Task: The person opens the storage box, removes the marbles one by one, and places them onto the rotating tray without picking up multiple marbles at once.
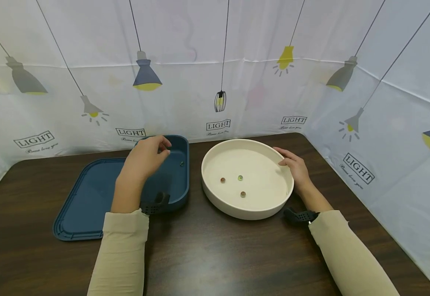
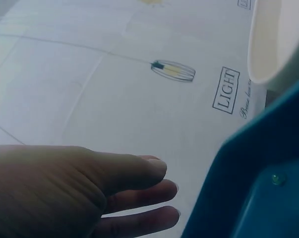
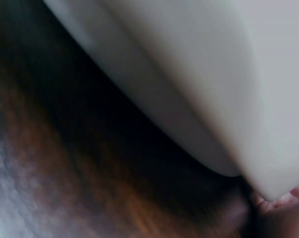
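My left hand (image 1: 144, 158) hovers above the dark blue rectangular container (image 1: 189, 172), its fingers loosely bent. Nothing shows between thumb and fingers in the left wrist view. Inside that container lies a small greenish marble (image 1: 182, 163), which the left wrist view also catches. To the right stands a round cream basin (image 1: 263, 156), and my right hand (image 1: 296, 168) grips its right rim. On the basin's floor rest a reddish marble (image 1: 223, 180), a green marble (image 1: 240, 178) and a brownish marble (image 1: 243, 194). The right wrist view is mostly filled by the basin's wall.
A flat blue lid (image 1: 85, 205) lies left of the container, partly behind the left forearm. Everything stands on a dark wooden table (image 1: 215, 255). A white curtain (image 1: 185, 37) printed with lamps hangs along the back and right edges.
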Demonstrator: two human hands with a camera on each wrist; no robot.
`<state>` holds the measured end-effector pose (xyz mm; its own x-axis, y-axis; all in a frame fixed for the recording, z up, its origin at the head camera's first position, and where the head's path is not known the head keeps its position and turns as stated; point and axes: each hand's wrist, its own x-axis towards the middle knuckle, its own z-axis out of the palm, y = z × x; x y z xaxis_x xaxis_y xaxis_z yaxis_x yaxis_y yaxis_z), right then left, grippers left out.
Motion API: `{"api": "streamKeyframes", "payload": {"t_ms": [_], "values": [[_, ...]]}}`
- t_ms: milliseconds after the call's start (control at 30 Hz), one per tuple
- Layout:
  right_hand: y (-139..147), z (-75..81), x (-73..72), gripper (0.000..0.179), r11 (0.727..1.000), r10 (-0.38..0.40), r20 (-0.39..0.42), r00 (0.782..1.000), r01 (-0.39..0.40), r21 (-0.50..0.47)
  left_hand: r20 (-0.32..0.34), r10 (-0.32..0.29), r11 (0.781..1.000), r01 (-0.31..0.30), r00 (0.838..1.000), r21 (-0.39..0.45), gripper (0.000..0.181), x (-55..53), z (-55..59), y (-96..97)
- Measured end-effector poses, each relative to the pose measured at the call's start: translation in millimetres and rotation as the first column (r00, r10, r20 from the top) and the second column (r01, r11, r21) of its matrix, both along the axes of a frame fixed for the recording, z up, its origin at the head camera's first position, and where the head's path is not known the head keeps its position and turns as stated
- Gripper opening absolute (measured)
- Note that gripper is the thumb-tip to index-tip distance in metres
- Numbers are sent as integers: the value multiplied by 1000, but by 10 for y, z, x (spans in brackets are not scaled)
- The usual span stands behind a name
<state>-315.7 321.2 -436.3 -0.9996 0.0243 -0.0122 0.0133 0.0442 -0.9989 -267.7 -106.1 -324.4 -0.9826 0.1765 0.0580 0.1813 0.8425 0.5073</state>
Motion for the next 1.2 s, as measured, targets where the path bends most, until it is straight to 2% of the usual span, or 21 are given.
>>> {"api": "streamKeyframes", "payload": {"t_ms": [133, 367, 533, 767, 900, 1033, 1200], "values": [[-6, -4, 0, 59, 1000, 5, 3, 1000, -5, 5, 47, -9, 1000, 9, 999, -15, 31, -77, -118, -32], [-4, 0, -6, 60, 1000, 6, 11, 1000, -6, 11, 155, -36, 998, 45, 987, -50, 40, -208, -397, 21], [-16, 7, 0, 59, 1000, -1, 18, 1000, 1, -3, 195, -76, 997, 81, 978, -18, 50, -268, -519, 59], [-20, 5, 1, 59, 1000, 3, 14, 1000, -3, -12, 245, -99, 995, 97, 964, 22, 50, -280, -572, 70], [-29, 10, -7, 59, 1000, 3, 15, 1000, -3, -23, 280, -96, 995, 97, 955, 11, 57, -276, -580, 91], [-27, 13, -9, 60, 1000, 1, 18, 1000, -1, -17, 286, -84, 996, 86, 955, 2, 67, -280, -591, 105], [-14, 9, 1, 60, 1000, 10, 32, 999, -10, -20, 302, -115, 991, 128, 946, -24, 65, -285, -615, 118]]}}
